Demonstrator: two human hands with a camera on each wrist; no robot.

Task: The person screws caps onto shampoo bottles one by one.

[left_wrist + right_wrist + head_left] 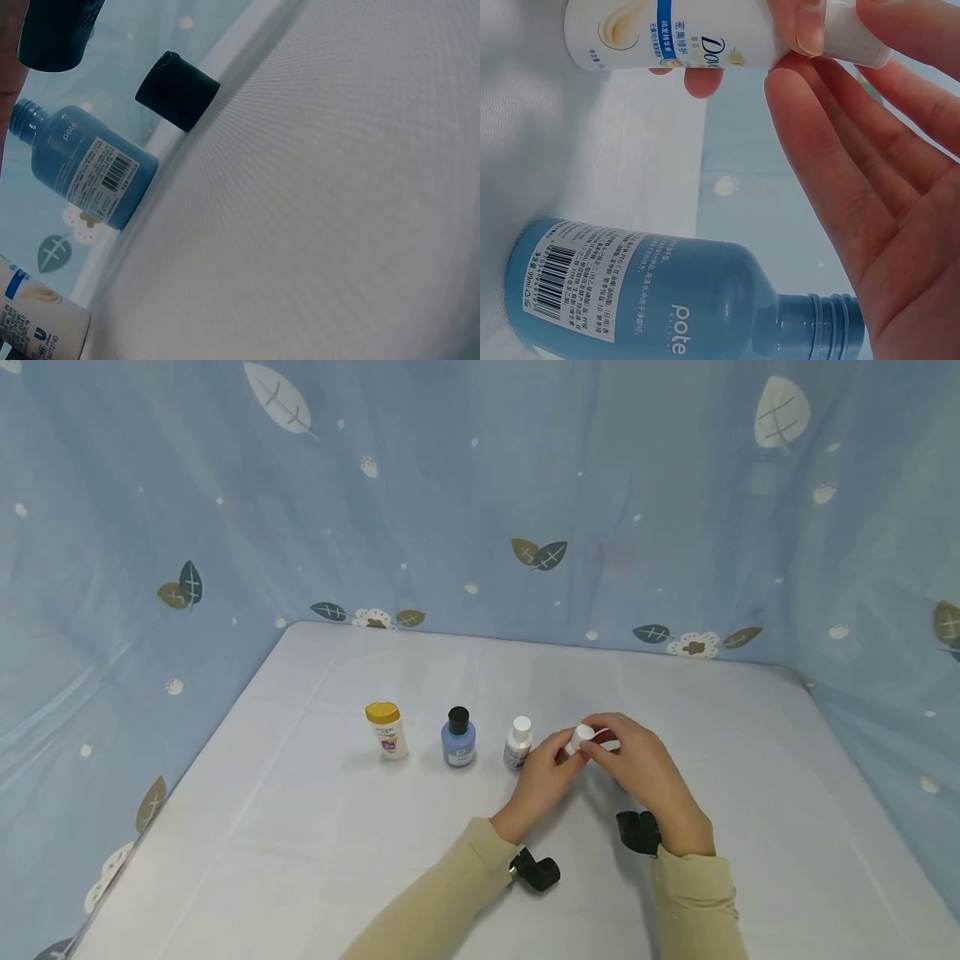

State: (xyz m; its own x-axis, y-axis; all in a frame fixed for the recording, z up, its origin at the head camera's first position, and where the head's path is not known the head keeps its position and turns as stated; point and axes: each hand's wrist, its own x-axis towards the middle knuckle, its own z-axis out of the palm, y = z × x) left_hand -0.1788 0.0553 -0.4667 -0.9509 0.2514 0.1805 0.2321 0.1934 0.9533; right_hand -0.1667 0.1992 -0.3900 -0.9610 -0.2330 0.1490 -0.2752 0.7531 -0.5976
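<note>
In the head view my left hand (542, 777) holds a small white Dove bottle (641, 31) low over the table. The thumb and fingers of my right hand (641, 764) pinch its white cap (582, 737). Part of that bottle (41, 319) shows in the left wrist view. Beside it stands an uncapped blue bottle (660, 289) with a bare threaded neck; the right hand largely hides this bottle in the head view. A loose black cap (178, 91) lies on the table near the blue bottle.
To the left stand a white bottle (517, 752) with a white cap, a capped blue bottle (458, 745) with a black top, and a white bottle (392, 739) with a yellow cap. A blue leaf-print curtain (465, 485) rises behind the white table (300, 860).
</note>
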